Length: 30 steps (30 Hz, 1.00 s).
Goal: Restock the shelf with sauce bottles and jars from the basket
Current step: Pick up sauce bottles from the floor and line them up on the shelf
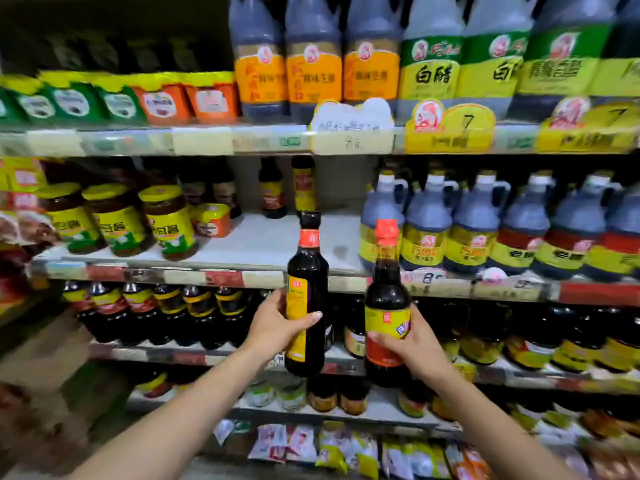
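Observation:
My left hand (273, 323) grips a tall dark sauce bottle (307, 271) with a black cap and yellow label, held upright. Beside it, my right hand (412, 341) holds a second dark bottle (387, 299) with a red cap and a yellow-and-red label. Both bottles are raised in front of the white middle shelf (270, 244), just below and before its bare patch. Two similar dark bottles (287, 188) stand at the back of that gap. The basket is out of sight.
Yellow-lidded jars (166, 223) stand left of the gap, handled jugs of dark sauce (429, 226) to its right. Large vinegar and soy bottles (374, 53) fill the shelf above. Rows of dark bottles (173, 310) line the shelf below; packets (311, 448) lie at the bottom.

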{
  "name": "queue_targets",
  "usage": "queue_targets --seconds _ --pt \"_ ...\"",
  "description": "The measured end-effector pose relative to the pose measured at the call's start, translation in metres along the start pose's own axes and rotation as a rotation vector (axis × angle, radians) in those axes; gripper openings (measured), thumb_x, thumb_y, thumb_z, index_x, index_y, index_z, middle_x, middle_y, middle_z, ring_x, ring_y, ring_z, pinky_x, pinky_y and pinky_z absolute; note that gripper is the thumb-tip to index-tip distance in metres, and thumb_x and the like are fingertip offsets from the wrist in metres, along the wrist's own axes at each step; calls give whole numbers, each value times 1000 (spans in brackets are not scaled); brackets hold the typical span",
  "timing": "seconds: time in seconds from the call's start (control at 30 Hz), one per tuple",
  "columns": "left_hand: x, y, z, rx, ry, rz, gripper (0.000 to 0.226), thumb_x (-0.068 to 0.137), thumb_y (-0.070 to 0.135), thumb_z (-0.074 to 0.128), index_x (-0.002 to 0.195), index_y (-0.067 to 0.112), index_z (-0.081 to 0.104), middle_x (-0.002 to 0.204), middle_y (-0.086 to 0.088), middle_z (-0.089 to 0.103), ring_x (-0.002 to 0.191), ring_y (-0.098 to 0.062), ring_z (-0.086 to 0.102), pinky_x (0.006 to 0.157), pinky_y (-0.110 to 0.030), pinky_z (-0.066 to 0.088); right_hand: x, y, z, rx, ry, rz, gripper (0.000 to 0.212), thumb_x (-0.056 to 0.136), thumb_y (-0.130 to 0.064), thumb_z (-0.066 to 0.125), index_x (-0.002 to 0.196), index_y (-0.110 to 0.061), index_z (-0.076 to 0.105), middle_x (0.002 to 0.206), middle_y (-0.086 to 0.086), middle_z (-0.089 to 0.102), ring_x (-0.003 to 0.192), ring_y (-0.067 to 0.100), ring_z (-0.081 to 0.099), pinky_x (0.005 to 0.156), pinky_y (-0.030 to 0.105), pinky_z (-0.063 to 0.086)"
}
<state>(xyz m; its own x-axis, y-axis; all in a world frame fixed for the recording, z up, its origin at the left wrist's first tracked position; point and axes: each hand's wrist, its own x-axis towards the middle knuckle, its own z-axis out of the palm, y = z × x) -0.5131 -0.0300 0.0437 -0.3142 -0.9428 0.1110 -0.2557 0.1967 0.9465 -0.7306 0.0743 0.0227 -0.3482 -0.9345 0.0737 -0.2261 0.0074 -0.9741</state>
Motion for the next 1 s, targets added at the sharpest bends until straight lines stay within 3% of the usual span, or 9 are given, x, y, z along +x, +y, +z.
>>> queue_targets --seconds 0.1,0.27,0.47,0.53,0.7,0.87,1.0 --pt "14 -5 -40 -39 86 -4 36 61 28 82 85 33 56 90 14 66 87 -4 63 73 -24 47 24 -11 37 2 -65 -21 58 66 -12 81 114 -14 47 106 14 65 99 30 63 93 51 46" --pt "54 -13 -89 -62 136 18 37 60 30 82 86 32 55 91 9 67 87 -9 64 77 -28 49 61 -35 95 34 -96 -74 50 67 -11 80 105 -22 49 98 4 67 90 21 64 81 31 50" --pt "120 -18 -130 -175 135 24 38 59 31 83 85 29 55 88 6 68 81 -9 65 69 -26 49 110 -64 144 42 -27 -92 52 70 -6 76 112 -8 46 101 12 63 87 20 61 81 34 50" --pt "137 -22 -136 -129 112 31 40 57 34 83 84 30 54 87 9 67 83 -9 64 74 -29 49 125 -70 150 8 23 -103 51 69 -7 77 110 -9 45 97 9 62 85 18 60 78 29 50" --pt "171 -33 -133 -93 45 48 42 58 32 84 86 32 52 90 10 65 87 -11 63 81 -32 50 161 -72 151 -58 162 -86 52 69 -17 78 108 -19 44 98 3 62 92 22 61 85 38 49" --pt "198 -22 -124 -206 1 37 35 62 28 82 83 32 55 88 13 66 82 -4 63 67 -21 46 187 -70 143 -38 229 -77 50 69 -18 78 109 -13 49 97 10 65 90 27 63 82 40 51" --pt "219 -14 -116 -247 16 54 30 65 23 80 85 27 57 85 9 68 76 -2 64 65 -19 46 199 -70 139 58 283 -77 50 70 -14 77 110 -11 49 98 10 64 90 26 62 80 36 51"
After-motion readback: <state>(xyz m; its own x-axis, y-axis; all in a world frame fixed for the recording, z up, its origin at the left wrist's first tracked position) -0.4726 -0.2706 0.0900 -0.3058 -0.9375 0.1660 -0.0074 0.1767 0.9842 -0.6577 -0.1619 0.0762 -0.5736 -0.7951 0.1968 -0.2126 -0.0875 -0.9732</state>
